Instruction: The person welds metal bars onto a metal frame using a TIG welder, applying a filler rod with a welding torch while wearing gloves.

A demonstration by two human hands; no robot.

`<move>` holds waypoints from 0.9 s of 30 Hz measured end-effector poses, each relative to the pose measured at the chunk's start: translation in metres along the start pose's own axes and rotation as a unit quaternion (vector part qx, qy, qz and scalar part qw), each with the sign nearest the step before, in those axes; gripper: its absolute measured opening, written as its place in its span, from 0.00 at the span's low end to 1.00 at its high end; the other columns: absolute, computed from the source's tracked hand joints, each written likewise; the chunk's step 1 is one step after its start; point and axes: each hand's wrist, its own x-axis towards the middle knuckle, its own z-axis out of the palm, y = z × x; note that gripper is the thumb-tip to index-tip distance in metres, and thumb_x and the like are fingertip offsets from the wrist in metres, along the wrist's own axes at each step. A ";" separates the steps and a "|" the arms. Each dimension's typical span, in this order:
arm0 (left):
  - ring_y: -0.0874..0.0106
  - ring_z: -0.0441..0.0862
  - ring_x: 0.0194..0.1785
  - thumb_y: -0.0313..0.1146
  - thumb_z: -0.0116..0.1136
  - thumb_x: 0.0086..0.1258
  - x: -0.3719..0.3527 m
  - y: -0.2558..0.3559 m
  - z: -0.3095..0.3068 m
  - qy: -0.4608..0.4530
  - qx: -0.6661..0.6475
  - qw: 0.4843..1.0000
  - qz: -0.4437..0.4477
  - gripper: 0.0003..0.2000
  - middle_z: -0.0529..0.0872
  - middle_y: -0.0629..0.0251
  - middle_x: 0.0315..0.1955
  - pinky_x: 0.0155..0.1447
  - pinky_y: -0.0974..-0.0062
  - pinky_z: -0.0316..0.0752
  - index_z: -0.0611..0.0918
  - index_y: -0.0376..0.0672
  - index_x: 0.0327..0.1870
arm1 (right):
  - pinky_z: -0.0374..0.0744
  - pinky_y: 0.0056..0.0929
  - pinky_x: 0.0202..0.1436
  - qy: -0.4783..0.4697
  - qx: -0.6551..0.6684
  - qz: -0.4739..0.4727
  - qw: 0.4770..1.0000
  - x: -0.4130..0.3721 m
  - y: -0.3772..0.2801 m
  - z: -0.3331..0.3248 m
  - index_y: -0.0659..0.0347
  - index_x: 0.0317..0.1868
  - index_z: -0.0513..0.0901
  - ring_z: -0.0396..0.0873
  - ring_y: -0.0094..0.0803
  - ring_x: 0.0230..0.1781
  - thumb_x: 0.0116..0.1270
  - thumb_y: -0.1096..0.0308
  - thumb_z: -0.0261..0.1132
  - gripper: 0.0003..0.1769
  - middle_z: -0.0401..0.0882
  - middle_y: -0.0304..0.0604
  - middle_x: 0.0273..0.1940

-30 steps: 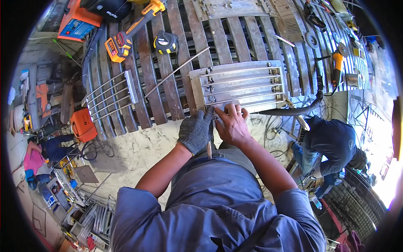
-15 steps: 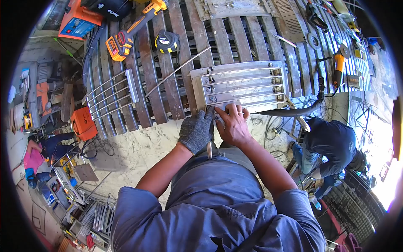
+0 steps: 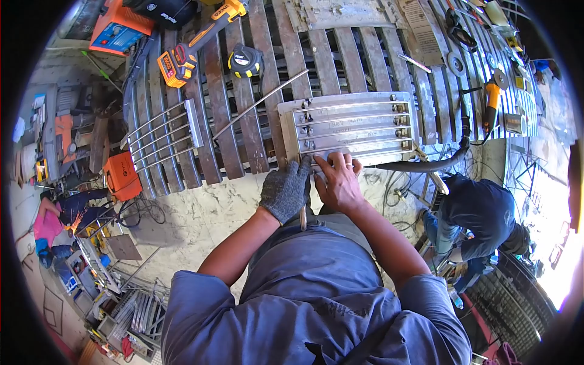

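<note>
1 left hand [image 3: 286,191], grey knit glove, fingers extended | 1 right hand [image 3: 340,182], bare, fingers bent | both at near edge of 1 barred metal plate [image 3: 288,135] on slatted bench [image 3: 250,134]; whether either pinches, cannot tell | 1 power tool [image 3: 207,33], "INGCO" | 1 rounded tape measure [image 3: 245,61]

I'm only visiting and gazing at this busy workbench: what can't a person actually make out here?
Head view:
- Under the gloved left hand: its palm is hidden by the back of the glove.
- Under the right hand: the hand itself hides whether it grips or only presses.
- Metal plate: its writing is too faint and small to read.
- Black object: cut off by the top edge.
</note>
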 end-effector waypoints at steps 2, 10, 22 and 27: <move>0.52 0.89 0.38 0.39 0.65 0.76 -0.002 -0.001 0.001 0.015 -0.002 1.000 0.013 0.28 0.82 0.53 0.46 0.38 0.52 0.84 0.81 0.42 0.75 | 0.62 0.55 0.71 0.015 0.010 -0.007 1.000 -0.001 0.002 0.000 0.54 0.74 0.84 0.72 0.49 0.64 0.70 0.59 0.74 0.32 0.74 0.50 0.58; 0.56 0.86 0.32 0.39 0.66 0.75 -0.017 -0.002 -0.013 0.094 0.022 0.995 0.021 0.25 0.82 0.56 0.39 0.36 0.52 0.79 0.84 0.41 0.71 | 0.66 0.52 0.68 0.105 0.027 -0.037 0.993 -0.017 0.027 -0.022 0.52 0.68 0.86 0.77 0.50 0.59 0.66 0.67 0.77 0.28 0.79 0.48 0.58; 0.41 0.88 0.61 0.29 0.61 0.80 0.098 -0.128 -0.034 0.257 0.017 0.966 -0.030 0.22 0.83 0.41 0.69 0.64 0.46 0.84 0.81 0.40 0.74 | 0.75 0.61 0.81 0.279 -0.205 0.339 0.875 0.016 0.275 -0.254 0.63 0.80 0.73 0.75 0.67 0.78 0.69 0.58 0.76 0.42 0.77 0.68 0.75; 0.40 0.89 0.54 0.29 0.62 0.78 0.122 -0.110 -0.051 0.080 0.048 0.978 -0.184 0.17 0.85 0.44 0.63 0.60 0.41 0.84 0.84 0.44 0.66 | 0.78 0.56 0.77 0.122 -0.100 0.383 0.910 0.019 0.370 -0.241 0.68 0.84 0.64 0.82 0.69 0.71 0.68 0.54 0.73 0.50 0.82 0.76 0.68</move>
